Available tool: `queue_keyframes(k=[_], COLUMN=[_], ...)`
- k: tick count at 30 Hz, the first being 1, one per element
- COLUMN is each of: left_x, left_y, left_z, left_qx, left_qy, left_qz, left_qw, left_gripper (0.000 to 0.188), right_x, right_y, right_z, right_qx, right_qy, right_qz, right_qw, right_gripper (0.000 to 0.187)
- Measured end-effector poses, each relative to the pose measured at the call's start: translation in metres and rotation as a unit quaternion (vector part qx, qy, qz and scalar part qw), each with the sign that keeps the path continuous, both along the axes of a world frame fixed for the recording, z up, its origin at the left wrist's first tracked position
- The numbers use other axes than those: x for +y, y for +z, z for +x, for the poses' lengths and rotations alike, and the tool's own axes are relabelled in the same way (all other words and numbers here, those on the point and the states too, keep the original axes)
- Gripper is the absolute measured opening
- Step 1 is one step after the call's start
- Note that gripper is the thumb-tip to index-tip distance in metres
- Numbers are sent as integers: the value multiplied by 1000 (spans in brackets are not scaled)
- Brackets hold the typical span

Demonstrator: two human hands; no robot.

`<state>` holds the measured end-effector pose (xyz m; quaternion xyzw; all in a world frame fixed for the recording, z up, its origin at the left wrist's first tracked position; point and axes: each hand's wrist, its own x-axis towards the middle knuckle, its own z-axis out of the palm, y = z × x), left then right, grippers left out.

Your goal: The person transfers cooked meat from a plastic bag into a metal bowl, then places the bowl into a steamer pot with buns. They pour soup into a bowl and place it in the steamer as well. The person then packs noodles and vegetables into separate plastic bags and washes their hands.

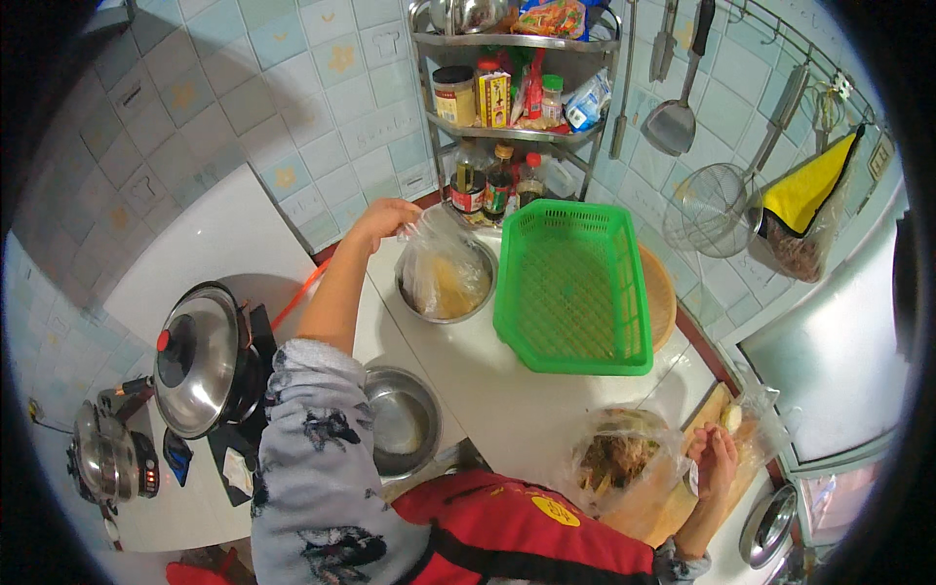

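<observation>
At the far side of the counter, my left hand (385, 222) pinches the top of a clear plastic bag (429, 249). The bag's lower part, with something yellowish in it, rests in a metal bowl (408, 304). My right hand (716, 462) is at the near right, over a wooden cutting board (673, 512), its fingers curled together. What they hold, if anything, I cannot make out. Beside it lies an open clear bag of brown, leafy-looking food (619, 456). A small pale piece (731, 419) sits just beyond the right fingers.
A green plastic basket (575, 366) stands mid-counter, partly over a round tan tray (661, 297). Another metal bowl (402, 419) sits by my left sleeve. A lidded wok (200, 361) is at left. A corner rack (517, 41) holds jars and bottles; utensils, including a wire strainer (712, 210), hang right.
</observation>
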<state>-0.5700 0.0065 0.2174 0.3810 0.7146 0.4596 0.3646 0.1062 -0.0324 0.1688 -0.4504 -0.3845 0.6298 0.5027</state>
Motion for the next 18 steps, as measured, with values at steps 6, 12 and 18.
queue_keyframes(k=[6,12,18], left_x=[-16,-46,-29], left_y=[5,-20,-87], left_z=[19,24,81], left_qx=[-95,56,148], left_qy=[94,135,76], left_qz=[166,95,131], left_qw=[977,985,977], left_gripper=[26,38,43], right_x=[-1,-3,-3], right_y=[2,1,-1], right_z=[-1,-8,-17], right_qx=[-20,-18,-22], right_qy=[-9,-15,-13], right_qz=[-16,-26,-23], right_qw=[1000,999,999], right_gripper=[21,20,20])
